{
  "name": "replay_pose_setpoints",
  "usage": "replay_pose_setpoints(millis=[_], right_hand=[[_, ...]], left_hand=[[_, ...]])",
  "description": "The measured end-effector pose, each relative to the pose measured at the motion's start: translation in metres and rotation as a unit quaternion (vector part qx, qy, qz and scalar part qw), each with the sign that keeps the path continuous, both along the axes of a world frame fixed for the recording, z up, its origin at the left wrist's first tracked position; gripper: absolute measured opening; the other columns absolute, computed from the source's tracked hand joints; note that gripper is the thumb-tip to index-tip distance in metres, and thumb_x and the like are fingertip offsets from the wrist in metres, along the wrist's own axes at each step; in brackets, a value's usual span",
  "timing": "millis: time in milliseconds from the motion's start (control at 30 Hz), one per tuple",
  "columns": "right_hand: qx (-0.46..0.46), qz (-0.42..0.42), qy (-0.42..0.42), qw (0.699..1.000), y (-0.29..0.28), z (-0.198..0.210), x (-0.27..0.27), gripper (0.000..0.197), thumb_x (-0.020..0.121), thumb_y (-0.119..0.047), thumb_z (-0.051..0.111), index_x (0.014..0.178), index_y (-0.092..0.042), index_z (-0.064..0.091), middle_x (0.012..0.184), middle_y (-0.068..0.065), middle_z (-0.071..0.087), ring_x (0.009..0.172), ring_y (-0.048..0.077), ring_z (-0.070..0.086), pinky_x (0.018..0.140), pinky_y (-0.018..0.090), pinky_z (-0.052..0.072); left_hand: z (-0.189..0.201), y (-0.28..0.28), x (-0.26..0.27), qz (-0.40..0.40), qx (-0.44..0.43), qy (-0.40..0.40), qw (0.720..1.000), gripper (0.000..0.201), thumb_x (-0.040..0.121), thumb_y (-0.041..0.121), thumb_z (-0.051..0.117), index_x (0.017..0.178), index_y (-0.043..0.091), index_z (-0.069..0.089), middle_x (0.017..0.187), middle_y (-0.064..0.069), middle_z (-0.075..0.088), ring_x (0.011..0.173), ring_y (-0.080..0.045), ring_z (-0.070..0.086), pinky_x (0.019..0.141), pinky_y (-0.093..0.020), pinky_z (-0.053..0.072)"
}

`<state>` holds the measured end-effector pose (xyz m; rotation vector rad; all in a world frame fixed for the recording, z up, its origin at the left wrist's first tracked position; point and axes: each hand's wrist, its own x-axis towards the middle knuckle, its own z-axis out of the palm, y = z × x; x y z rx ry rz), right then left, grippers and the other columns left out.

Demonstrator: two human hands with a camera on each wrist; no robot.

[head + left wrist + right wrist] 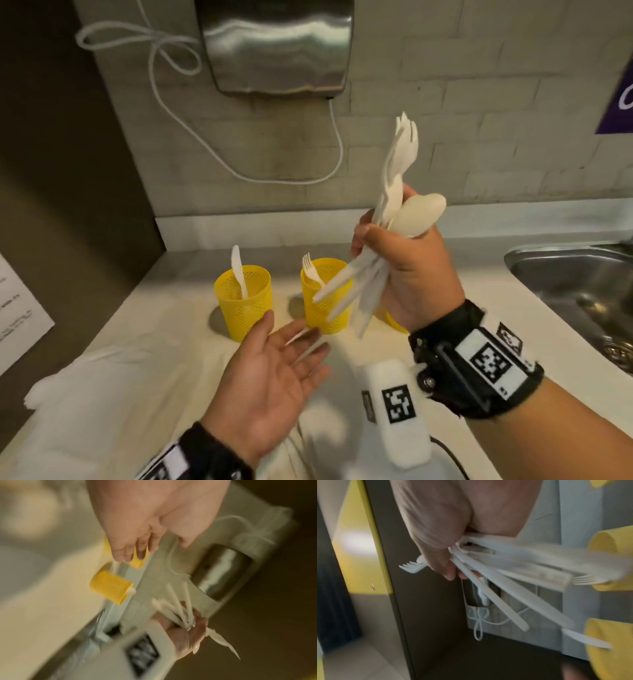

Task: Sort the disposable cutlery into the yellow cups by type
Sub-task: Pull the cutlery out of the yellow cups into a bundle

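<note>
My right hand (394, 260) is raised above the counter and grips a fanned bundle of white plastic cutlery (394, 192): forks, spoons and knives mixed. My left hand (274, 363) hovers below it, palm up, fingers straight, holding nothing. The left yellow cup (243, 301) holds one knife and the middle yellow cup (325, 298) one fork. A third yellow cup (394, 323) is mostly hidden behind my right hand. In the right wrist view the bundle (505, 566) splays out from my fist (447, 566). The left wrist view is blurred; my left fingers (137, 545) are spread.
A steel sink (565, 291) lies at the right. A hand dryer (274, 44) with a looped white cord hangs on the brick wall. White cloth (102, 394) covers the near left counter. A white device with a marker (394, 404) sits in front.
</note>
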<state>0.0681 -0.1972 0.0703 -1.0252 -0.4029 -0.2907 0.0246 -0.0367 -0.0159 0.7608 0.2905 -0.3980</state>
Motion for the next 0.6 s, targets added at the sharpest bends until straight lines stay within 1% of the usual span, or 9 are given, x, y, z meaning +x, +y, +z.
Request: replay_pose_setpoints(millis=[33, 100, 167, 200, 300, 400, 467, 533, 600], right_hand=[[-0.009, -0.008, 0.011, 1.0, 0.006, -0.007, 0.001, 0.054, 0.068, 0.005, 0.057, 0.119, -0.008, 0.046, 0.067, 0.001, 0.055, 0.062, 0.017, 0.052, 0.059, 0.028, 0.046], [-0.067, -0.018, 0.035, 0.997, 0.015, -0.028, 0.001, 0.041, 0.066, 0.0, 0.06, 0.105, -0.008, 0.051, 0.07, 0.0, 0.058, 0.065, 0.017, 0.055, 0.06, 0.028, 0.047], [-0.132, -0.016, 0.07, 0.989, 0.022, -0.054, -0.005, 0.03, 0.065, -0.004, 0.063, 0.093, -0.009, 0.058, 0.068, -0.003, 0.062, 0.067, 0.015, 0.06, 0.061, 0.026, 0.048], [-0.141, -0.011, 0.098, 0.985, 0.024, -0.066, -0.009, 0.027, 0.063, -0.004, 0.063, 0.089, -0.009, 0.061, 0.067, -0.004, 0.065, 0.067, 0.014, 0.062, 0.061, 0.024, 0.049], [-0.124, 0.033, 0.163, 0.978, 0.025, -0.09, -0.019, 0.031, 0.061, 0.0, 0.059, 0.089, -0.013, 0.066, 0.068, 0.003, 0.066, 0.067, 0.017, 0.064, 0.058, 0.026, 0.051], [-0.061, 0.051, 0.21, 0.974, 0.02, -0.093, -0.016, 0.034, 0.059, 0.002, 0.055, 0.089, -0.013, 0.061, 0.06, 0.008, 0.056, 0.054, 0.022, 0.058, 0.053, 0.029, 0.047], [-0.043, 0.054, 0.213, 0.975, 0.015, -0.089, -0.011, 0.037, 0.059, 0.004, 0.051, 0.093, -0.009, 0.051, 0.055, 0.006, 0.049, 0.046, 0.021, 0.05, 0.049, 0.027, 0.044], [-0.094, 0.045, 0.196, 0.975, 0.011, -0.088, -0.009, 0.031, 0.062, 0.002, 0.051, 0.091, -0.01, 0.049, 0.051, 0.0, 0.047, 0.042, 0.02, 0.044, 0.045, 0.027, 0.039], [-0.15, 0.024, 0.196, 0.969, 0.01, -0.093, -0.008, 0.024, 0.07, 0.002, 0.057, 0.089, -0.01, 0.049, 0.051, -0.003, 0.047, 0.042, 0.018, 0.041, 0.043, 0.027, 0.036]], left_hand=[[0.006, -0.014, 0.011, 0.025, -0.013, 0.025, 0.999, 0.052, 0.083, 0.048, 0.051, 0.112, 0.006, 0.059, 0.101, -0.018, 0.068, 0.093, -0.034, 0.062, 0.082, -0.044, 0.048], [0.011, -0.032, 0.021, 0.024, -0.065, 0.018, 0.997, 0.049, 0.088, 0.046, 0.048, 0.109, 0.005, 0.065, 0.106, -0.019, 0.068, 0.092, -0.034, 0.064, 0.082, -0.043, 0.049], [0.013, -0.042, 0.022, 0.024, -0.103, -0.005, 0.994, 0.042, 0.091, 0.036, 0.046, 0.092, 0.005, 0.075, 0.102, -0.02, 0.072, 0.084, -0.032, 0.071, 0.08, -0.04, 0.054], [0.01, -0.045, 0.024, 0.016, -0.106, -0.012, 0.994, 0.039, 0.091, 0.029, 0.046, 0.087, 0.004, 0.076, 0.098, -0.02, 0.073, 0.08, -0.031, 0.072, 0.08, -0.039, 0.054], [0.005, -0.048, 0.026, -0.02, -0.08, 0.0, 0.997, 0.034, 0.089, 0.018, 0.043, 0.094, 0.002, 0.073, 0.092, -0.022, 0.072, 0.081, -0.033, 0.069, 0.08, -0.041, 0.05], [-0.003, -0.046, 0.024, -0.042, 0.01, -0.002, 0.999, 0.027, 0.087, 0.016, 0.049, 0.1, 0.004, 0.069, 0.091, -0.018, 0.069, 0.074, -0.027, 0.064, 0.071, -0.035, 0.048], [-0.006, -0.04, 0.027, -0.006, 0.125, -0.047, 0.991, 0.013, 0.087, 0.012, 0.053, 0.088, 0.01, 0.066, 0.087, -0.017, 0.06, 0.07, -0.022, 0.055, 0.066, -0.032, 0.043], [-0.004, -0.03, 0.033, 0.051, 0.259, -0.121, 0.957, 0.01, 0.087, 0.006, 0.055, 0.089, 0.013, 0.063, 0.08, -0.008, 0.058, 0.069, -0.016, 0.051, 0.061, -0.029, 0.039], [0.002, -0.025, 0.034, 0.059, 0.325, -0.181, 0.926, 0.013, 0.085, 0.004, 0.059, 0.091, 0.014, 0.065, 0.071, -0.002, 0.058, 0.063, -0.013, 0.05, 0.055, -0.024, 0.037]])
